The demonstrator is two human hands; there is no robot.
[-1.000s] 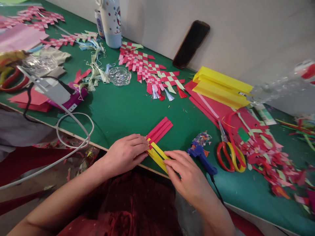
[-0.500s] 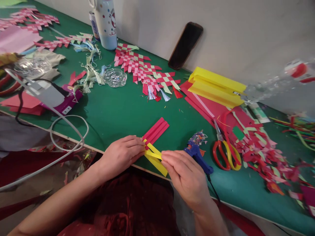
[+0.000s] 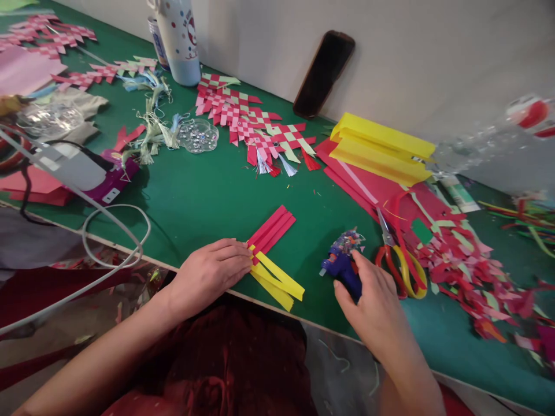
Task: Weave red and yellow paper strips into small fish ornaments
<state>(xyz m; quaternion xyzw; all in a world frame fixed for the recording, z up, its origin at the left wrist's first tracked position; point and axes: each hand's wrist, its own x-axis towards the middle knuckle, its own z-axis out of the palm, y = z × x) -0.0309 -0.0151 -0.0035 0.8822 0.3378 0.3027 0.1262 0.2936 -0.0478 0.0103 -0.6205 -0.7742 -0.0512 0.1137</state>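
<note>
My left hand (image 3: 220, 268) is closed over the left end of some interlaced paper strips, holding them at the table's near edge. The pink strips (image 3: 274, 227) point up and to the right, and the yellow strips (image 3: 281, 279) fan out to the lower right. Where they cross is partly hidden by my fingers. My right hand (image 3: 375, 292) is over a blue glue gun (image 3: 342, 268), with thumb and index finger apart on either side of its handle. Whether the fingers touch the handle I cannot tell. Colourful bits cover the back of the glue gun.
Red-and-yellow scissors (image 3: 401, 266) lie right of the glue gun, beside paper scraps (image 3: 472, 277). Behind are folded yellow paper (image 3: 381, 151), checkered woven paper pieces (image 3: 247, 115), a dish of small beads (image 3: 198, 136) and a bottle (image 3: 177, 43). A phone (image 3: 324, 72) leans on the wall.
My right hand has let go of a yellow strip and moved right to the glue gun, its fingers spreading. The yellow strips now lie flat. My left hand stays on the paper.
</note>
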